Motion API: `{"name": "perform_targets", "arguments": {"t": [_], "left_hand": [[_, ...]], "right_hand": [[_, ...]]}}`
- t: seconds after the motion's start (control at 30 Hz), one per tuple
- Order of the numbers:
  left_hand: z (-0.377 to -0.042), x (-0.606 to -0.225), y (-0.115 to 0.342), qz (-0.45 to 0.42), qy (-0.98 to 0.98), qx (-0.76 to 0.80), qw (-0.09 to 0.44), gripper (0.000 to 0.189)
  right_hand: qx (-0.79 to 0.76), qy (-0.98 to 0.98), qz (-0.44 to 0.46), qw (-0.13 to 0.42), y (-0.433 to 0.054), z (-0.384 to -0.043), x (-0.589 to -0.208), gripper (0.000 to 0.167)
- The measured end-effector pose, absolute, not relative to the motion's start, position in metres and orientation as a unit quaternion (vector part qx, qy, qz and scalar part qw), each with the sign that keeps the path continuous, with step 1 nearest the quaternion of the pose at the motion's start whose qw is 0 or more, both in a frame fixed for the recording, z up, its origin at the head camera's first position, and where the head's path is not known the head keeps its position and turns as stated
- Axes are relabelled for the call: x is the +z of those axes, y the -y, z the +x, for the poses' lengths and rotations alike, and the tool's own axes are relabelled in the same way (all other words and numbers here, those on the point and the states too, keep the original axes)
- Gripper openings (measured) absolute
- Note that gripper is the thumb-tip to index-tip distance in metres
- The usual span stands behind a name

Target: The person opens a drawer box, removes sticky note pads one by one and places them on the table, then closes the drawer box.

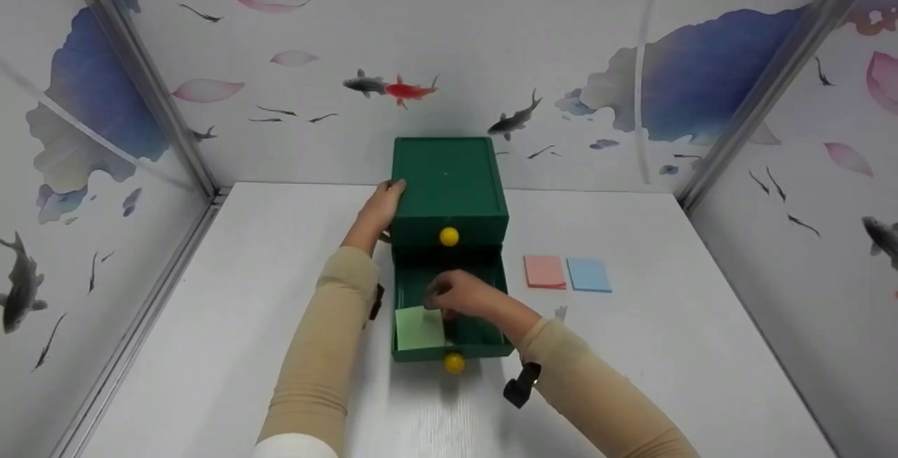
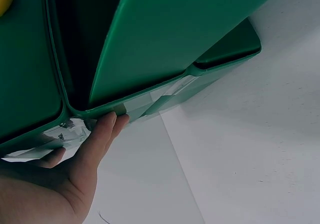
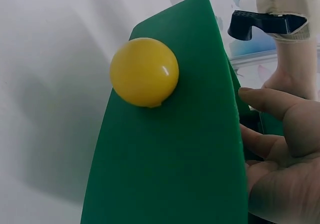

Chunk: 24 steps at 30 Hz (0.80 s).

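Note:
A green two-drawer cabinet [image 1: 449, 177] stands with its lower drawer [image 1: 484, 335] pulled out. My left hand [image 1: 382, 205] presses against its left side; the left wrist view shows the hand [image 2: 75, 179] with fingers extended along the taped side. Over the lower drawer is my right hand [image 1: 463, 294], its fingertips close to the upper right corner of a light green sticky-note pad [image 1: 419, 329] at the drawer's front left. In the right wrist view, thumb and fingers of the right hand [image 3: 290, 149] are apart, partly hidden by the drawer front [image 3: 170, 149].
A pink sticky-note pad [image 1: 544, 272] and a blue one [image 1: 589, 275] lie side by side on the white table [image 1: 631, 360], right of the cabinet. Yellow round knobs [image 1: 449, 236] mark both drawers. A patterned wall [image 1: 449, 37] rises behind.

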State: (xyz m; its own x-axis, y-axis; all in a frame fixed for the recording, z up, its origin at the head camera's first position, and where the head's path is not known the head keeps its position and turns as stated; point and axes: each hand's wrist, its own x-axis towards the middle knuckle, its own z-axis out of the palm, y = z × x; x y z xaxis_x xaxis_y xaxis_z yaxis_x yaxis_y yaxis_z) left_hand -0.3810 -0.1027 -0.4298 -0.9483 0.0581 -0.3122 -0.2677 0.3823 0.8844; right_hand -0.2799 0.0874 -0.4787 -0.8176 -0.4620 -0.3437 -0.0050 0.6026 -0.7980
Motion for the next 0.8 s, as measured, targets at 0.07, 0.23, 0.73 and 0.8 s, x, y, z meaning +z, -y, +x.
{"name": "perform_targets", "arguments": {"t": [0.07,0.23,0.73,0.8], "left_hand": [[-0.381,-0.430,0.103,-0.064,-0.817,0.553,0.150,0.072],[-0.381,-0.430,0.104,-0.063,-0.815,0.556,0.153,0.072],[-0.381,-0.430,0.104,-0.060,-0.812,0.559,0.157,0.072],[-0.382,-0.430,0.104,-0.061,-0.811,0.559,0.161,0.072]], "right_hand": [[-0.417,-0.855,-0.146,0.272,-0.087,-0.278,-0.478,0.031],[-0.397,-0.858,-0.164,0.283,-0.087,-0.275,-0.478,0.032],[-0.319,-0.888,-0.209,0.256,-0.087,-0.263,-0.482,0.047],[-0.316,-0.891,-0.210,0.248,-0.088,-0.263,-0.481,0.046]]}}
